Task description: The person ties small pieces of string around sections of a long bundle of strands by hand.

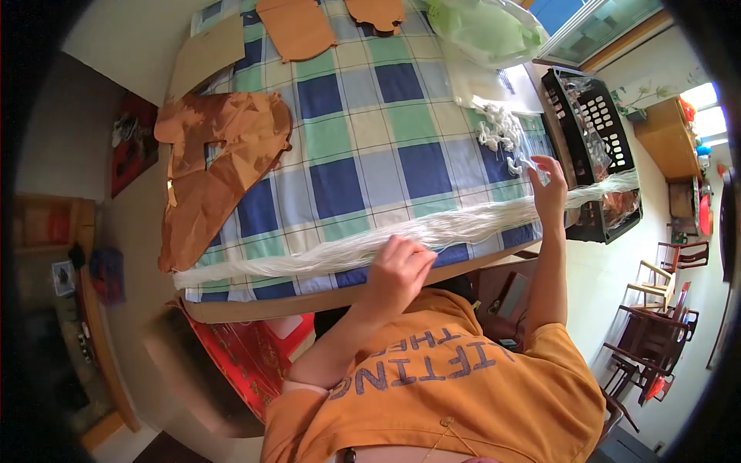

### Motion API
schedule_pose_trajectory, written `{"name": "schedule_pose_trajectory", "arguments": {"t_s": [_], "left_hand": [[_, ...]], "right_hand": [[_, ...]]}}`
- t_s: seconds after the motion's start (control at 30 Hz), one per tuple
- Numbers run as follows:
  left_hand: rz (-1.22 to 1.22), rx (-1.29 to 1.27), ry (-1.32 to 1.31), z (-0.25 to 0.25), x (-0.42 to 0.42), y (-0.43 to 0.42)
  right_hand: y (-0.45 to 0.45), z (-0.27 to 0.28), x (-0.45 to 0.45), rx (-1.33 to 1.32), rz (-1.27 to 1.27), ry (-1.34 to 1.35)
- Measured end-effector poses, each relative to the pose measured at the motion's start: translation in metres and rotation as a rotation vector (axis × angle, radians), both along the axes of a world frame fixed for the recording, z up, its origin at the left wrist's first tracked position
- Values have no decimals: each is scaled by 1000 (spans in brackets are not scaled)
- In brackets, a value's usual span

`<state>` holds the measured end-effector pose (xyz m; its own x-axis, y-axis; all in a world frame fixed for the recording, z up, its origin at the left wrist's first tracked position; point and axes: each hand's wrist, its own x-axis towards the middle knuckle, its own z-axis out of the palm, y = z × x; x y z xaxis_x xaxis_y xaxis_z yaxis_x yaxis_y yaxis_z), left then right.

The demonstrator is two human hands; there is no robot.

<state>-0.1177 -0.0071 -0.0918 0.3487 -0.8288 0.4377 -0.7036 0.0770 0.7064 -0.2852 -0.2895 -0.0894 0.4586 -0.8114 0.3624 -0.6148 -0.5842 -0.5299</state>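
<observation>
A long bundle of fine white threads point(324, 251) lies along the near edge of the cloth-covered table. Over its middle, close to the strands, is my left hand point(400, 270), fingers pinched together; whatever is between the fingertips is too small to tell. My right hand point(548, 187) is past the bundle at the right, with thumb and forefinger curled together at the end of a white cord. That cord lies beside a tangled pile of white cords point(502, 130).
Copper-coloured foil point(224, 154) lies at the left. Orange-brown cut pieces point(297, 29) and a pale green plastic bag point(490, 31) are at the far side. A black basket point(594, 116) stands at the right; the bundle's end drapes over it. Chairs point(656, 339) stand farther right.
</observation>
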Motion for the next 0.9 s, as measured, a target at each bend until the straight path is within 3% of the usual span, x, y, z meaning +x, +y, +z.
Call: {"name": "schedule_pose_trajectory", "arguments": {"t_s": [0.17,0.43,0.57,0.9], "left_hand": [[-129,15,-119,-7,-21,-35],[95,34,-95,-5,13,-44],[-56,78,-93,-4,14,-46],[-66,168,-95,-14,6,-46]], "right_hand": [[23,17,-2,-7,23,-46],[91,31,12,223,309,49],[103,28,19,236,407,109],[109,16,23,253,542,189]]}}
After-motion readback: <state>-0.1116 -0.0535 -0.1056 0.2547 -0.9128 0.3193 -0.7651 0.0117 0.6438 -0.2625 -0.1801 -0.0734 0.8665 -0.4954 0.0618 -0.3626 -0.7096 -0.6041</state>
